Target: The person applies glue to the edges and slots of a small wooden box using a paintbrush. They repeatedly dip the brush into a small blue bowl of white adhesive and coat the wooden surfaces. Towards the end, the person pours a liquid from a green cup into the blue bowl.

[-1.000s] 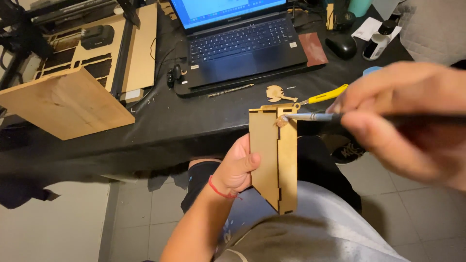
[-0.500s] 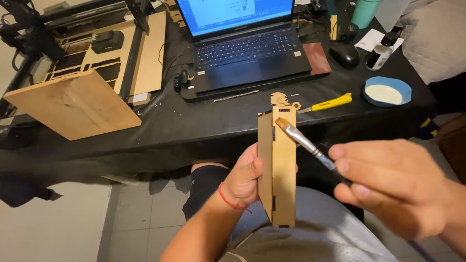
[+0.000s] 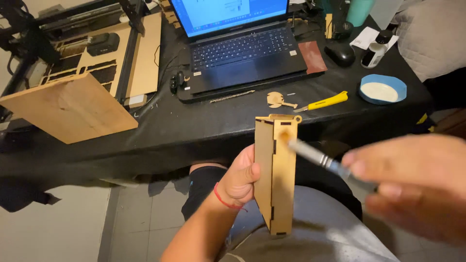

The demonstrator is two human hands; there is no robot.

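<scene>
Above the person's lap, just in front of the black counter point(image 3: 160, 127), the left hand point(image 3: 239, 180) is closed around the long edge of a narrow wooden box piece point(image 3: 274, 172), holding it upright with its slotted edges facing the camera. The right hand point(image 3: 412, 187), blurred, pinches the handle of a small brush point(image 3: 315, 156) between its fingers, and the brush's bristle tip touches the upper part of the wooden piece near its top edge. Behind them on the counter sits an open laptop point(image 3: 242, 51) with its screen lit. Just in front of the laptop lie a small wooden cutout point(image 3: 277, 99) and, beside it to the right, a yellow-handled knife point(image 3: 324, 102). Farther right stands a blue dish point(image 3: 382, 90) with pale liquid in it, with a computer mouse point(image 3: 341, 53) and a small bottle point(image 3: 375, 49) behind it. On the left of the counter a wooden board point(image 3: 68, 109) overhangs the edge.
</scene>
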